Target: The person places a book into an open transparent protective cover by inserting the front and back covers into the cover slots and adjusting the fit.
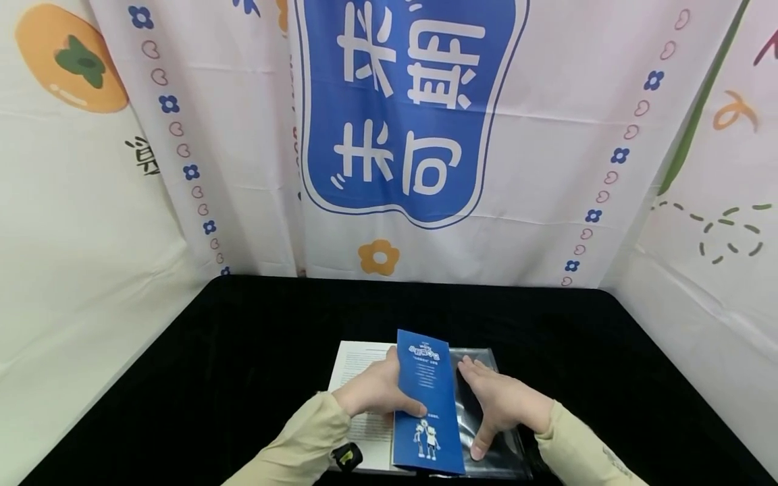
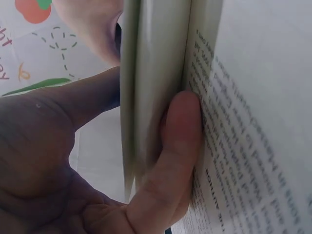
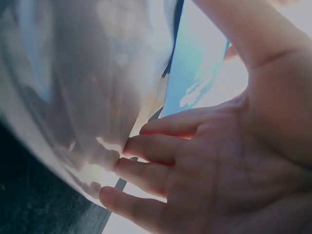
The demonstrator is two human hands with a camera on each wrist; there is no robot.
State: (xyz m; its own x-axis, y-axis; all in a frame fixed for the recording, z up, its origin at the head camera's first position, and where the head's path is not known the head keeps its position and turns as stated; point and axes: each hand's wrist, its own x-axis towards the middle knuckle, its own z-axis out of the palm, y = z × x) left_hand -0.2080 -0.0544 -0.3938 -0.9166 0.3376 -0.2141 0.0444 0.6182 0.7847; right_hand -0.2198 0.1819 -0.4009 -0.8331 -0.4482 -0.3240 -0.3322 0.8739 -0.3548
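Observation:
A tall blue leaflet (image 1: 428, 398) with white print and cartoon figures stands tilted at the front of the table. My left hand (image 1: 378, 386) pinches it at its left side, thumb on the blue face and fingers behind. In the left wrist view those fingers (image 2: 180, 131) lie against a printed page (image 2: 263, 97); this text page (image 1: 352, 364) shows left of the leaflet. To the right is a glossy see-through plastic sleeve (image 1: 467, 408). Spread over the sleeve, my right hand (image 1: 501, 399) touches it with straight fingertips (image 3: 146, 148).
A black cloth covers the table (image 1: 273, 337). Printed white curtains (image 1: 547, 169) hang behind it and at both sides. A small black and yellow item (image 1: 348, 456) sits at the left wrist.

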